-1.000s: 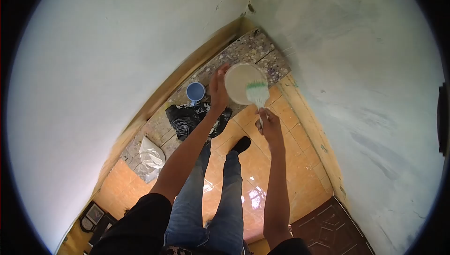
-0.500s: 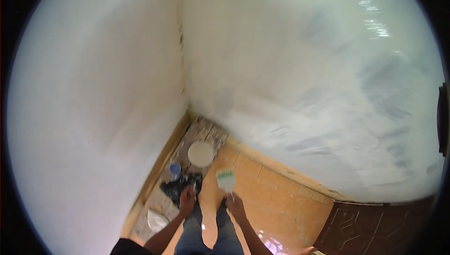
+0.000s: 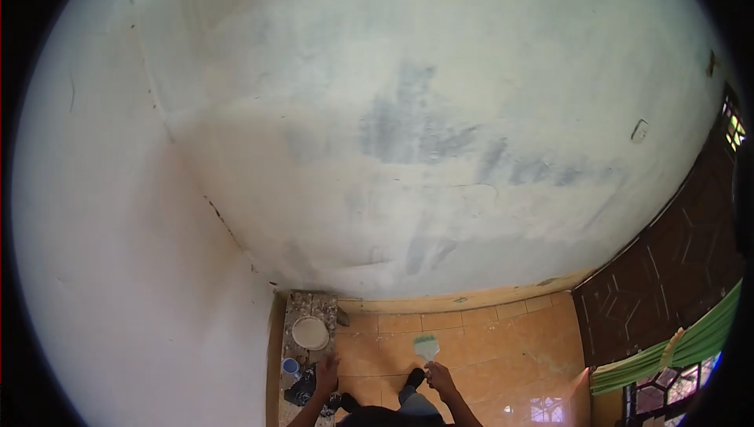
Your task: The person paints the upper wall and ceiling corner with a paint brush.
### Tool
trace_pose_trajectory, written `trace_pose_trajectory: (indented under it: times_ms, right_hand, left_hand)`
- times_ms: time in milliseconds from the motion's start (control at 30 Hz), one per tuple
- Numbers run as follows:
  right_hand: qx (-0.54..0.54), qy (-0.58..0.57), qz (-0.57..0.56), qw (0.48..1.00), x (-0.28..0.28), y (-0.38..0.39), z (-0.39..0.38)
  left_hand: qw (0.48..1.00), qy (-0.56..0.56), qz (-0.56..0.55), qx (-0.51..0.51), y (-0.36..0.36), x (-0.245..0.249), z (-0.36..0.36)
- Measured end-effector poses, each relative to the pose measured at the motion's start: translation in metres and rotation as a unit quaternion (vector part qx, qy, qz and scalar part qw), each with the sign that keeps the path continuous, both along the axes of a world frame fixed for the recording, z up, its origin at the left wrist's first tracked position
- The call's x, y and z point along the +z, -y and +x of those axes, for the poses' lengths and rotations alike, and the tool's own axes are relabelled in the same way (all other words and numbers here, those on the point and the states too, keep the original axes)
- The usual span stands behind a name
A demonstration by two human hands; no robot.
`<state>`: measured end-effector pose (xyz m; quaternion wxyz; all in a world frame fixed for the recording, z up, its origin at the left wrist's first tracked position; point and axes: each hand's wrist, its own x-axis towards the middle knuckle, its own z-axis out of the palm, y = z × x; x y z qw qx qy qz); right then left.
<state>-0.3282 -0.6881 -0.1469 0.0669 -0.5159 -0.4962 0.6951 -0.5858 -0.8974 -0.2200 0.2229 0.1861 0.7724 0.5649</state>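
Observation:
My right hand (image 3: 438, 377) is closed round the handle of a broad putty knife (image 3: 426, 348). Its pale blade flares upward and ends in a green edge, held over the tiled floor away from the wall. Lower left, my left hand (image 3: 327, 373) hangs at the bench's edge with its fingers stretched out and nothing visible in them. Beside it on the stained bench (image 3: 301, 302) lies a crumpled black plastic bag (image 3: 301, 389). A blue cup (image 3: 290, 366) and a round tub of whitish paste (image 3: 310, 333) stand further back on the bench.
A pale wall (image 3: 503, 223) with grey patches rises in front, meeting another wall (image 3: 118, 270) at a cracked corner on the left. Orange tiles (image 3: 487, 348) cover the floor. At right are a dark carved door (image 3: 667, 258) and a green curtain (image 3: 707, 340) by a window.
My view has turned right and upward, bringing in more wall, the door and the curtain. The putty knife stays in my right hand, which now sits farther from my left hand.

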Motion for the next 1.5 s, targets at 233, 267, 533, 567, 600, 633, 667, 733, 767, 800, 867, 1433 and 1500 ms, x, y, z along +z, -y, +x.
trace_pose_trajectory:
  times_ms: [233, 267, 533, 567, 600, 633, 667, 733, 767, 800, 867, 1433, 1500]
  right_hand:
    - [-0.019, -0.066, -0.029, 0.997, 0.015, -0.08, 0.023]
    - [-0.009, -0.061, -0.022, 0.998, 0.022, -0.095, 0.021]
    - [-0.021, -0.208, 0.18, 0.961, 0.189, -0.232, -0.068]
    - [-0.008, -0.275, 0.219, 0.936, 0.219, -0.247, -0.077]
    - [-0.009, -0.32, 0.249, 0.914, 0.251, -0.259, -0.089]
    - [-0.013, -0.348, 0.274, 0.897, 0.279, -0.27, -0.1]
    - [-0.018, -0.358, 0.28, 0.891, 0.296, -0.283, -0.112]
    - [-0.032, -0.359, 0.271, 0.892, 0.306, -0.305, -0.132]
    - [-0.045, -0.361, 0.27, 0.891, 0.3, -0.314, -0.142]
    - [-0.048, -0.367, 0.263, 0.891, 0.285, -0.319, -0.146]
    - [-0.055, -0.379, 0.249, 0.89, 0.235, -0.319, -0.15]
    - [-0.11, -0.353, 0.319, 0.873, 0.227, -0.313, -0.179]
    - [-0.144, -0.306, 0.272, 0.901, 0.151, -0.302, -0.173]
  left_hand:
    - [0.999, -0.012, 0.037, -0.035, -0.13, 0.017, -0.003]
    - [0.998, -0.024, 0.032, -0.043, -0.15, 0.029, 0.001]
    - [0.993, 0.037, 0.096, -0.052, -0.246, 0.087, 0.053]
    - [0.994, 0.047, 0.087, -0.046, -0.249, 0.086, 0.057]
    - [0.994, 0.049, 0.082, -0.053, -0.25, 0.079, 0.058]
    - [0.994, 0.052, 0.078, -0.062, -0.247, 0.067, 0.057]
    - [0.993, 0.054, 0.075, -0.071, -0.245, 0.058, 0.056]
    - [0.992, 0.074, 0.071, -0.068, -0.237, 0.049, 0.05]
    - [0.992, 0.084, 0.069, -0.068, -0.236, 0.051, 0.046]
    - [0.993, 0.087, 0.058, -0.061, -0.233, 0.052, 0.043]
    - [0.994, 0.093, 0.037, -0.05, -0.23, 0.069, 0.035]
    - [0.977, 0.046, 0.106, -0.177, -0.335, 0.111, -0.055]
    - [0.977, 0.052, 0.108, -0.174, -0.338, 0.116, -0.053]
